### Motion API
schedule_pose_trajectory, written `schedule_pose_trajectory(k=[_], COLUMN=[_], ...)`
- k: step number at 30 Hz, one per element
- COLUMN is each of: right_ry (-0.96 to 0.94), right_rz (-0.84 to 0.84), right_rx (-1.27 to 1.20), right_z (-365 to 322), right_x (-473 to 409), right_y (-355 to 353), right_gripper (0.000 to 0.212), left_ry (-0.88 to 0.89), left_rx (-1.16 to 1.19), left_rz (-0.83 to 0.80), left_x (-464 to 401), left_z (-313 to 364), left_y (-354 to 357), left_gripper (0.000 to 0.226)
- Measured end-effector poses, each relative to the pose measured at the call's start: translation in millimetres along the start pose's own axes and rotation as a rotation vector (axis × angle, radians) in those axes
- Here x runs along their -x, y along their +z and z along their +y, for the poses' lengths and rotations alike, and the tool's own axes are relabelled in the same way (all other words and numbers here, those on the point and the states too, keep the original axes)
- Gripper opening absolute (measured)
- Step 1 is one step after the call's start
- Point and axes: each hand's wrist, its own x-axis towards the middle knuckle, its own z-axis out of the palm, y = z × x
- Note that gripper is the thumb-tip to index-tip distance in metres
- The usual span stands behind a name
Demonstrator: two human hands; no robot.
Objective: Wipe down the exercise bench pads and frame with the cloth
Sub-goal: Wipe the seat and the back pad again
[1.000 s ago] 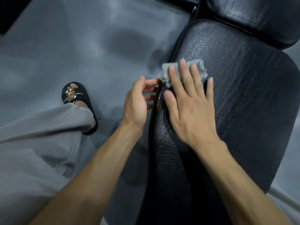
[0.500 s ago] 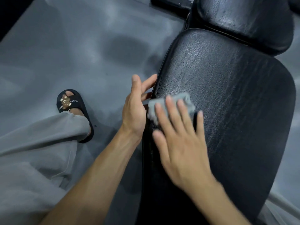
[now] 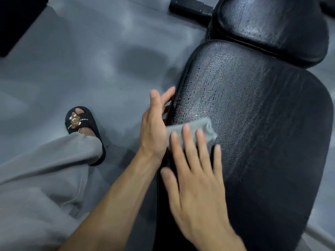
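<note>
Grey floor (image 3: 90, 57) surrounds the worktop. Right hand (image 3: 195, 180), fingers straight, presses the cloth (image 3: 192, 126) onto the pad (image 3: 262, 124) near its 9 o'clock edge; left hand (image 3: 154, 127), fingers straight, braces that edge. Unpinched, the cloth could bunch or slip off.

The single head camera looks steeply down and forward from close above the long black bench pad (image 3: 253, 142), which fills the right side, while the grey floor (image 3: 90, 60) lies to the left of that pad.
</note>
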Motion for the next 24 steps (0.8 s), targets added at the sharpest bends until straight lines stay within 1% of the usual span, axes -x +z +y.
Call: schedule_pose_trajectory(k=[3, 6, 8, 10, 12, 14, 16, 18, 22, 24], right_ry=[-0.017, -0.002, 0.043, 0.110, 0.175, 0.203, 0.184, 0.133, 0.050, 0.018], right_rz=[-0.005, 0.039, 0.093, 0.128, 0.124, 0.111, 0.129, 0.131, 0.042, 0.033], right_rx=[-0.015, -0.001, -0.003, -0.015, -0.038, -0.049, -0.031, -0.012, -0.007, -0.021], right_z=[7.5, 26.2, 42.4, 59.2, 70.6, 70.1, 60.0, 44.2, 16.0, 13.7], right_x=[-2.7, -54.1, -99.5, -145.1, -181.1, -193.8, -177.3, -135.4, -36.7, -14.5], right_y=[-0.4, -14.6, -24.4, -36.7, -49.3, -54.2, -50.2, -39.2, -10.0, -3.2], right_gripper=[0.063, 0.061, 0.061, 0.059, 0.058, 0.059, 0.062, 0.065, 0.067, 0.066], left_ry=[0.009, 0.004, -0.008, -0.006, 0.004, 0.002, 0.003, 0.010, 0.030, 0.029], left_rx=[0.002, 0.017, 0.019, 0.009, -0.014, -0.018, -0.009, 0.009, -0.001, 0.003], left_rz=[-0.019, -0.052, -0.072, -0.063, -0.057, -0.055, -0.062, -0.070, -0.069, -0.087], left_x=[-0.8, -0.9, -0.5, 0.7, 2.3, 3.1, 3.2, 2.5, -1.0, -2.9], left_z=[-3.6, -3.8, -2.4, -0.6, 0.5, 1.8, 2.7, 1.2, -5.2, -8.3], left_y=[-0.2, -1.0, -0.6, 0.5, 2.1, 3.6, 4.6, 4.7, 1.3, -0.6], left_gripper=[0.067, 0.072, 0.073, 0.068, 0.066, 0.065, 0.065, 0.066, 0.071, 0.073])
